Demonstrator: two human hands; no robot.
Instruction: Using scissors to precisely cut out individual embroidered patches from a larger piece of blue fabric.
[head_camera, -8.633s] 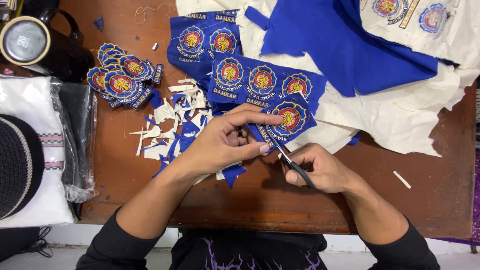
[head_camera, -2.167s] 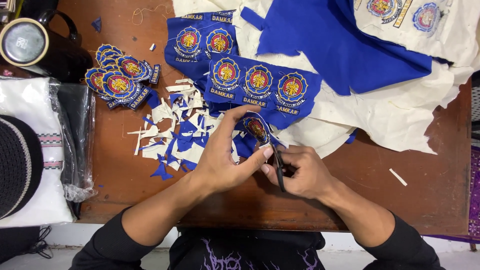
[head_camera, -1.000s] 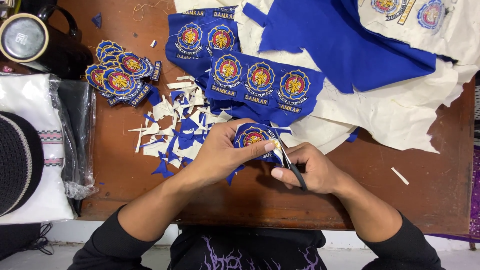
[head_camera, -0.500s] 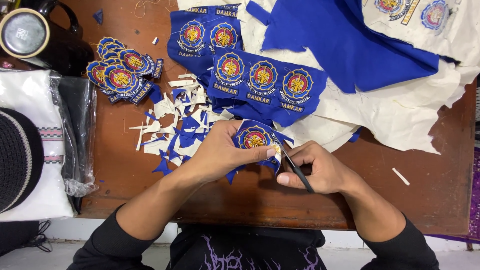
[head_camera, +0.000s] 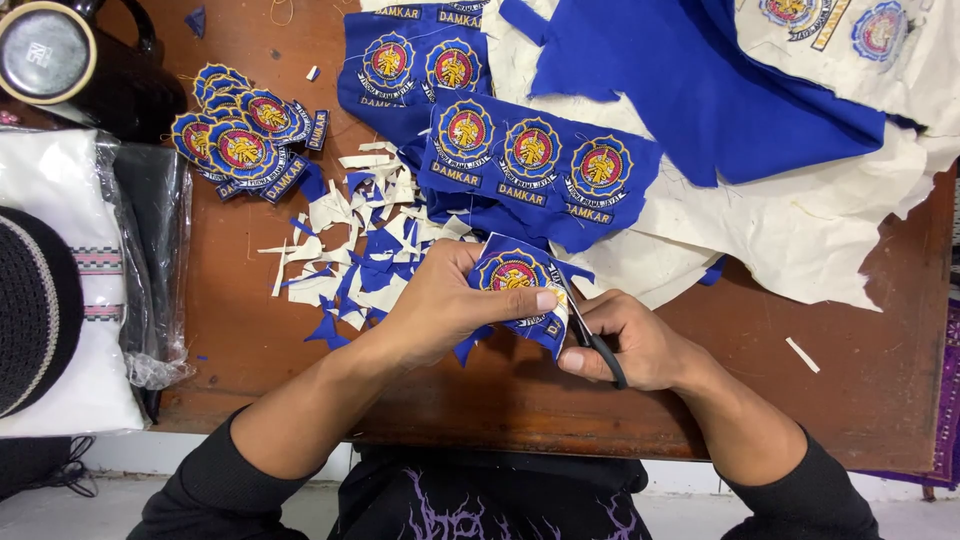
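left hand (head_camera: 450, 305) pinching blue embroidered patch (head_camera: 515, 280), right hand (head_camera: 625, 340) gripping scissors (head_camera: 590, 335) at patch's right edge, scrap pile (head_camera: 360, 245) just left

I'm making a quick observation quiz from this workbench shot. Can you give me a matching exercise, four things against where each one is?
Things:
1. scissors
2. embroidered badge being trimmed
3. stack of cut-out badges
4. pile of fabric offcuts

Places:
A. on the wooden table, between the stack and the hands
B. in the right hand
C. at the table's upper left, beside a black container
D. pinched in the left hand

Pairs: 1-B, 2-D, 3-C, 4-A
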